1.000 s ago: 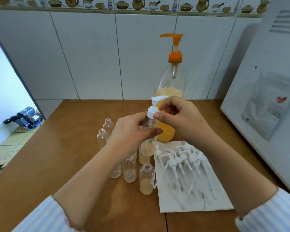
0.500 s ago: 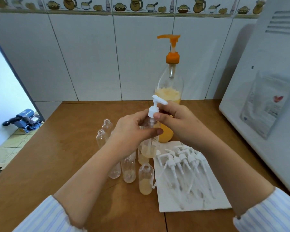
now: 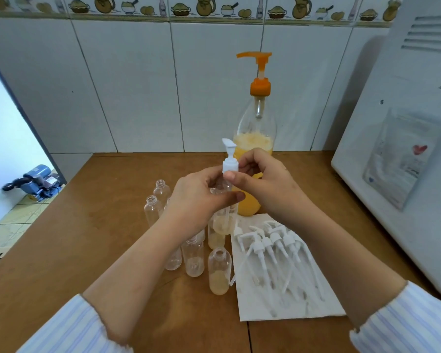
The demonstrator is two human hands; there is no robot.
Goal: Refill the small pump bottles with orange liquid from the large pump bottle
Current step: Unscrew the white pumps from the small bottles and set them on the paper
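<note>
Here, label by label:
Left hand (image 3: 201,200): its fingers are curled round a small pump bottle (image 3: 224,217), held upright above the desk (image 3: 92,250); the hand covers the bottle's upper body, so only the lower part, with pale liquid in it, shows.
Right hand (image 3: 265,184): thumb and fingers pinch the white pump cap (image 3: 230,164) at the held bottle's neck; the fingertips behind the cap are hidden.
Large pump bottle (image 3: 255,138): stands upright near the tiled wall, behind both hands, with an orange pump head; the hands block its lower half, and orange liquid shows above and below them.
Open small bottles (image 3: 194,258): a cluster without caps stands on the desk under the left wrist; several are partly hidden by the hand and forearm, so their number cannot be told. The nearest one (image 3: 219,271) holds a little pale liquid.
Loose pump caps (image 3: 273,248): lie in a row on a white paper sheet (image 3: 303,307), just right of the cluster; their tubes overlap and are hard to separate.
Sleeves: striped, cut off at the lower edge.
</note>
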